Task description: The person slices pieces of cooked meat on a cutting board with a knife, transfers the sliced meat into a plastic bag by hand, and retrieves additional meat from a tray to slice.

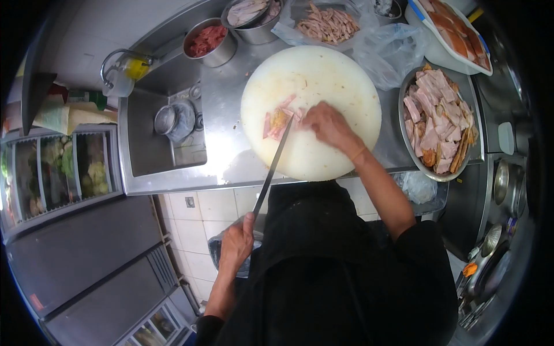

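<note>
A long knife (pixel 273 167) has its handle in my left hand (pixel 235 245), below the counter edge. Its tip lies at pale pink meat pieces (pixel 277 122) on the round white cutting board (pixel 346 98). Over the board, just right of the meat, my right hand (pixel 327 124) is bent and blurred; its fingertips are smeared, so I cannot make out what they touch. At the right stands an oval metal tray (pixel 405 138) heaped with sliced meat (pixel 438 115).
Behind the board are a bowl of red meat (pixel 206 41), another metal bowl (pixel 259 36) and a plastic bag (pixel 288 29) of meat strips. A sink (pixel 141 147) is at the left. A white tub (pixel 441 52) of meat stands back right.
</note>
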Motion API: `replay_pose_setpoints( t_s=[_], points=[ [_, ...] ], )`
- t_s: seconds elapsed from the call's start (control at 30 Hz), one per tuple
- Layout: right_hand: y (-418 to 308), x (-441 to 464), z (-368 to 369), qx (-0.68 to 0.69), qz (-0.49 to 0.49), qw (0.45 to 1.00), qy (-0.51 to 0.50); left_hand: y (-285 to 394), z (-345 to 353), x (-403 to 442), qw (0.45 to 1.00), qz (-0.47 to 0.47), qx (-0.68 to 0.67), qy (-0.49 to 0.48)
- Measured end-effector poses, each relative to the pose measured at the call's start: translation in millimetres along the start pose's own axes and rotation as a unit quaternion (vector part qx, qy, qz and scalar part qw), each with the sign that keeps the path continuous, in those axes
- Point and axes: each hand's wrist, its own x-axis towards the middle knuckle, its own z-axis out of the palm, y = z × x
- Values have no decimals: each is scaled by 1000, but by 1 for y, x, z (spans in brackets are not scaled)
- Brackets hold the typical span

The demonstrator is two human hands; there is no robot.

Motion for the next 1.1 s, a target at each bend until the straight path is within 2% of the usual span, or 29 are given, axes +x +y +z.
replay_pose_setpoints(
  t_s=[0.1,0.13,0.23,0.33,0.43,0.63,0.77,0.97,1.1],
  points=[
    [-21,-25,22,83,-75,994,11,1,-1,-1,1000,8,-4,0],
    [-27,-30,23,107,-57,992,30,1,0,-1,1000,17,-7,7],
    [-43,-33,17,102,-17,978,180,5,-4,-1,1000,24,-14,8],
    [-33,-40,21,92,38,981,166,14,-10,-2,1000,28,-9,-7],
    [-28,-41,33,95,1,975,199,20,-11,-3,999,34,1,-14],
    [-26,-43,39,66,-8,970,235,21,-12,-8,998,30,37,-42],
    [-29,-42,39,66,-5,970,235,13,-16,-11,997,13,70,-39],
    [-28,-39,34,59,-12,974,217,19,-43,-16,992,33,118,-39],
    [-27,-40,33,61,-11,977,203,19,-26,6,990,56,115,-65]
  ],
)
